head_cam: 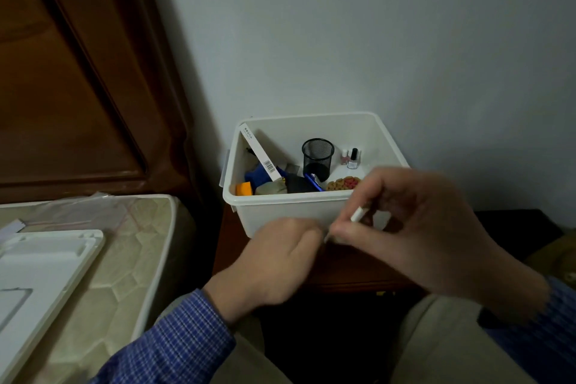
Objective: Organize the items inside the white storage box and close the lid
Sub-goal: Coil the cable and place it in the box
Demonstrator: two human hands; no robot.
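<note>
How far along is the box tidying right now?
Early on. Done: lid is off, lying on the mattress. In hand: both hands, left and right, hold a small white stick. Left: clutter in the white box, lid back on.

Single view, head-worn, wide-angle. It looks forward and steeply down from a seated person's eye level; tan-trousered knees and blue checked sleeves enter from the bottom edge. Both hands sit close to the lens, low centre and right, slightly blurred. The open white plastic storage box point(280, 207) stands just beyond the hands, near mid-frame, seen from above and in front so its inside shows. The pale painted wall point(374, 40) fills the upper right half, close behind the box. The dark carved wooden headboard point(62, 72) bends along the left edge with lens distortion. The quilted beige mattress corner point(124, 265) occupies the lower left, near the camera.
</note>
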